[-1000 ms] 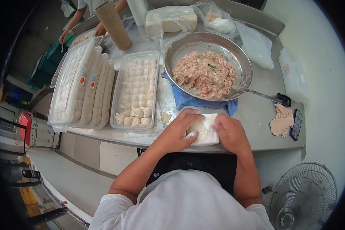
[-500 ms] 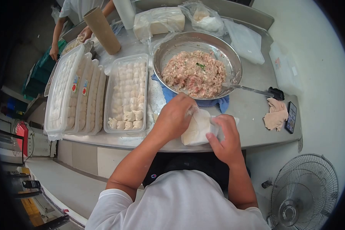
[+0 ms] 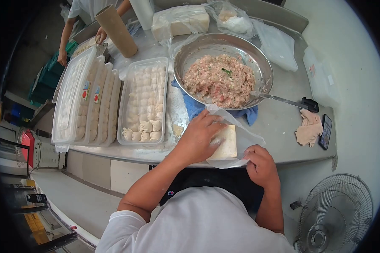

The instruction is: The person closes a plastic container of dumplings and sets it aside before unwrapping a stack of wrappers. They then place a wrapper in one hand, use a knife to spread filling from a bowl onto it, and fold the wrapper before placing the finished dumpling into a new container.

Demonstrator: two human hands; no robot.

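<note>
A square stack of pale wrappers (image 3: 226,143) lies at the near edge of the steel table (image 3: 283,139), half out of its clear plastic bag (image 3: 247,137). My left hand (image 3: 199,137) rests on the stack's left side and grips it. My right hand (image 3: 261,163) pinches the bag's lower right edge at the table's rim. Behind them stands a steel bowl of pink minced filling (image 3: 219,80) on a blue cloth (image 3: 198,107), with a spoon (image 3: 283,101) leaning in it.
A clear tray of folded dumplings (image 3: 144,101) and several stacked full trays (image 3: 86,97) sit to the left. A cardboard tube (image 3: 116,30), bagged wrapper blocks (image 3: 179,21), a beige rag (image 3: 308,128) and a phone (image 3: 325,134) are around. Another person's hand (image 3: 100,36) works at the far left. A fan (image 3: 335,213) stands by the floor.
The plastic bag has been peeled open off the wrapper stack. My right hand moved down to the bag's lower edge, and my left hand settled onto the bared stack.
</note>
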